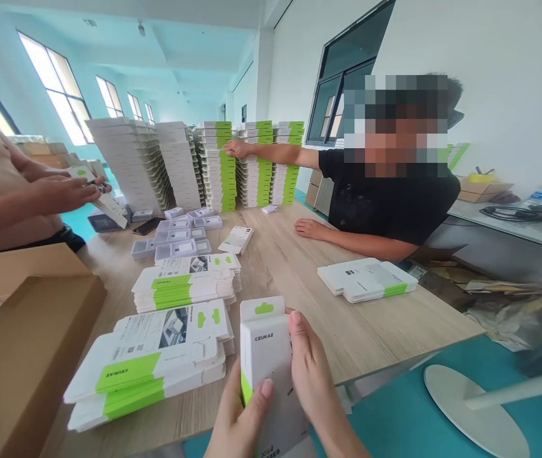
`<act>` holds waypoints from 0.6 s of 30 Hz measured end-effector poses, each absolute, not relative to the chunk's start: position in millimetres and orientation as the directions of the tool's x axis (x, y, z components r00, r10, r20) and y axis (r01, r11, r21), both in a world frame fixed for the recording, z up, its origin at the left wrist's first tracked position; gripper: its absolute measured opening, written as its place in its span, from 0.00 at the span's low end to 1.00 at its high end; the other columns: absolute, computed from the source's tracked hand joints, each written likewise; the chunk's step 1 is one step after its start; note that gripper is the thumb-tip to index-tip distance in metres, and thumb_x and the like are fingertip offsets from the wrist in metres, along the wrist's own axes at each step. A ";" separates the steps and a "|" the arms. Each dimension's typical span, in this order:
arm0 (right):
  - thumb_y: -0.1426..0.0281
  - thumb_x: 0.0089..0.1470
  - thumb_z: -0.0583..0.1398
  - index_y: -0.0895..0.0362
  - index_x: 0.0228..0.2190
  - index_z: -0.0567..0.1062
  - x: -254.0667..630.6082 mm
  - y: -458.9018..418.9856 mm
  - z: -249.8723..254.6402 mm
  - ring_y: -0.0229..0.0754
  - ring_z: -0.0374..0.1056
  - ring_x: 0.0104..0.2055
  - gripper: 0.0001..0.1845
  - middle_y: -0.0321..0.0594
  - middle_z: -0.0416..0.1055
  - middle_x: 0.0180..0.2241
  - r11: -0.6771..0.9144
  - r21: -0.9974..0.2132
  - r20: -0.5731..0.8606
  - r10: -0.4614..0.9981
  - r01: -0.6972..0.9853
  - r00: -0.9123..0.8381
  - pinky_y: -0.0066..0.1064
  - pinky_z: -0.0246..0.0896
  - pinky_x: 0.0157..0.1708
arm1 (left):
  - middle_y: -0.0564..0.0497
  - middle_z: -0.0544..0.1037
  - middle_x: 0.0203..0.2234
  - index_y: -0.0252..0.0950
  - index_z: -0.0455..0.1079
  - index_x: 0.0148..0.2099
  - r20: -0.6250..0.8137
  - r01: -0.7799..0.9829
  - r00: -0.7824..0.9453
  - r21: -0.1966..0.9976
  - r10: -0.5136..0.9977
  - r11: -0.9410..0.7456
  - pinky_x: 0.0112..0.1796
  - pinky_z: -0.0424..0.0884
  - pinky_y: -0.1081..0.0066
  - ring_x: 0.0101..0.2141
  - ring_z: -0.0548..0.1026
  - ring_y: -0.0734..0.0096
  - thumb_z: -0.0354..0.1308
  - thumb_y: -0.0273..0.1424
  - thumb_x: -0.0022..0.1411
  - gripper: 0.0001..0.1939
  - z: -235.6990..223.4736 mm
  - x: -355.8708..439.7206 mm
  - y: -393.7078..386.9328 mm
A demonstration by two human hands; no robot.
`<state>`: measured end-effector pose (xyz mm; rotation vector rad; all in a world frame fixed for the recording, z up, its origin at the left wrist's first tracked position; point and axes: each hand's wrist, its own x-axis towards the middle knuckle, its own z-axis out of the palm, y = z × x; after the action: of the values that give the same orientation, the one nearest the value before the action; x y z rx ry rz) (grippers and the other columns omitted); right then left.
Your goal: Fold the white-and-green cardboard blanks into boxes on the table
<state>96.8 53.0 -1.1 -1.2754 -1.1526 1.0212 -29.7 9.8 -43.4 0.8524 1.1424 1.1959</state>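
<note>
I hold a white retail box point(267, 356) with a green hang tab and the word CEUKAZ, upright at the near table edge. My left hand point(238, 423) grips its lower left side, thumb on the front. My right hand point(310, 376) lies against its right edge with fingers pressed along it. Just left of the box lie two piles of flat white-and-green packaging sleeves point(156, 356).
A person in a black shirt point(385, 197) sits across the wooden table point(299, 273), reaching to tall stacks of boxes point(223, 165). Another person's hands point(65, 191) work at the left. A cardboard box point(23, 343) stands near left; plastic trays point(175, 238) and a sleeve pile point(366, 280) lie on the table.
</note>
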 end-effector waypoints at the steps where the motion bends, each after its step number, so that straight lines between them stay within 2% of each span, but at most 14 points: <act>1: 0.33 0.61 0.50 0.53 0.38 0.77 97.6 52.4 1.2 0.56 0.77 0.46 0.38 0.51 0.82 0.41 0.063 -0.997 0.070 0.986 0.048 0.153 0.41 0.75 0.45 | 0.36 0.86 0.46 0.32 0.79 0.54 -0.228 -0.236 0.041 0.944 0.973 0.231 0.42 0.79 0.62 0.46 0.83 0.44 0.69 0.62 0.52 0.41 -48.2 -32.6 8.5; 4: 0.33 0.60 0.51 0.54 0.39 0.79 99.3 49.4 4.6 0.58 0.78 0.47 0.39 0.52 0.82 0.41 0.088 -0.996 0.090 0.990 0.024 0.106 0.41 0.76 0.44 | 0.38 0.87 0.34 0.29 0.83 0.44 -0.190 -0.144 0.114 0.968 0.975 0.206 0.35 0.77 0.65 0.34 0.83 0.52 0.69 0.63 0.52 0.38 -56.2 -38.2 6.9; 6: 0.34 0.63 0.49 0.54 0.43 0.80 100.6 45.8 2.4 0.58 0.78 0.49 0.39 0.52 0.83 0.43 0.100 -0.995 0.101 0.991 0.016 0.088 0.41 0.77 0.45 | 0.39 0.87 0.31 0.29 0.84 0.43 -0.146 -0.143 0.110 0.977 0.983 0.161 0.33 0.76 0.66 0.32 0.82 0.54 0.69 0.62 0.52 0.38 -53.9 -38.5 7.0; 9: 0.37 0.64 0.50 0.53 0.52 0.79 100.3 35.2 -9.9 0.57 0.77 0.56 0.38 0.52 0.81 0.51 0.080 -0.995 0.085 0.991 0.056 0.101 0.40 0.77 0.49 | 0.37 0.88 0.34 0.29 0.84 0.42 -0.131 -0.200 -0.008 0.972 0.991 0.127 0.38 0.78 0.63 0.36 0.83 0.49 0.70 0.61 0.52 0.37 -41.4 -36.7 8.0; 12: 0.39 0.62 0.57 0.52 0.56 0.77 94.1 18.9 -29.7 0.56 0.75 0.60 0.36 0.50 0.79 0.56 0.044 -0.990 0.063 0.987 0.132 0.148 0.38 0.76 0.52 | 0.37 0.88 0.41 0.31 0.84 0.44 -0.187 -0.327 -0.236 0.939 0.954 0.103 0.50 0.77 0.58 0.47 0.83 0.44 0.74 0.58 0.49 0.35 -25.1 -35.3 9.8; 14: 0.41 0.60 0.60 0.51 0.55 0.78 88.3 9.0 -41.1 0.55 0.78 0.56 0.34 0.50 0.81 0.54 0.032 -0.990 0.052 0.988 0.140 0.144 0.37 0.77 0.49 | 0.38 0.88 0.42 0.33 0.83 0.47 -0.305 -0.469 -0.281 0.871 0.910 0.147 0.54 0.76 0.56 0.51 0.82 0.42 0.78 0.54 0.46 0.34 -16.1 -34.5 10.5; 16: 0.42 0.60 0.61 0.52 0.51 0.79 83.9 3.8 -47.1 0.53 0.82 0.47 0.31 0.49 0.84 0.48 0.030 -0.994 0.043 0.992 0.103 0.123 0.35 0.79 0.42 | 0.38 0.88 0.42 0.33 0.83 0.48 -0.410 -0.570 -0.227 0.792 0.883 0.221 0.54 0.76 0.56 0.52 0.82 0.41 0.79 0.49 0.45 0.33 -10.4 -33.1 10.9; 18: 0.43 0.59 0.63 0.52 0.48 0.80 83.3 5.4 -47.4 0.51 0.83 0.38 0.29 0.46 0.86 0.41 0.025 -0.998 0.032 0.992 0.058 0.121 0.33 0.79 0.36 | 0.37 0.88 0.43 0.32 0.82 0.48 -0.442 -0.601 -0.161 0.753 0.882 0.268 0.53 0.77 0.56 0.53 0.82 0.40 0.79 0.48 0.47 0.32 -8.3 -30.9 11.1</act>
<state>83.3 5.4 -47.4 -1.2844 -1.1723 1.0705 -30.9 11.1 -8.3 0.3323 1.1108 1.3443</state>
